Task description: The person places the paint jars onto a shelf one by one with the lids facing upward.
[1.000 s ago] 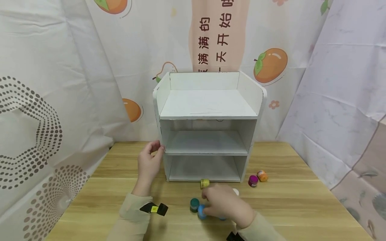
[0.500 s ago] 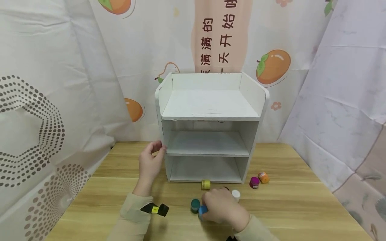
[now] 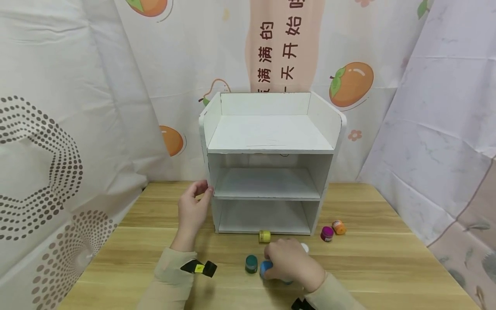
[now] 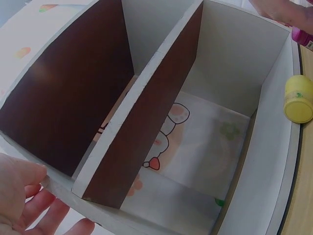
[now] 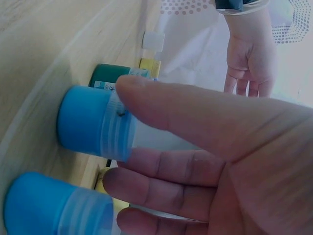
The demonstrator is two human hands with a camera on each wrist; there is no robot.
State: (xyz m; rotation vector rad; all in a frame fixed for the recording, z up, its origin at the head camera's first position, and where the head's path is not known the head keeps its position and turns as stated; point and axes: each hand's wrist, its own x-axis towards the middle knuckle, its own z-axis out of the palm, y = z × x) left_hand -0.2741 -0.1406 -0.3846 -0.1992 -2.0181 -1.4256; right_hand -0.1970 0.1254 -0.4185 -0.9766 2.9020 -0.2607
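My right hand (image 3: 290, 260) pinches a small blue-lidded paint jar (image 3: 265, 268) on the table between thumb and fingers. In the right wrist view, the thumb lies against this blue jar (image 5: 83, 120), and a second blue jar (image 5: 36, 205) stands beside it, mostly hidden by the hand in the head view. A dark green jar (image 3: 251, 264) stands just left of the pinched one. My left hand (image 3: 193, 211) is at the left side panel of a white shelf unit (image 3: 267, 133), its fingers relaxed and touching the panel near the front edge.
A yellow jar (image 3: 265, 236) lies before the shelf's bottom edge. Behind the right hand a white lid (image 3: 305, 247) peeks out. Magenta (image 3: 327, 234) and orange (image 3: 339, 227) jars are right of the shelf. A patterned curtain (image 3: 174, 64) hangs behind.
My right hand has shifted slightly right with the blue jar, opening a gap from the green jar. The left hand stays at the shelf side.
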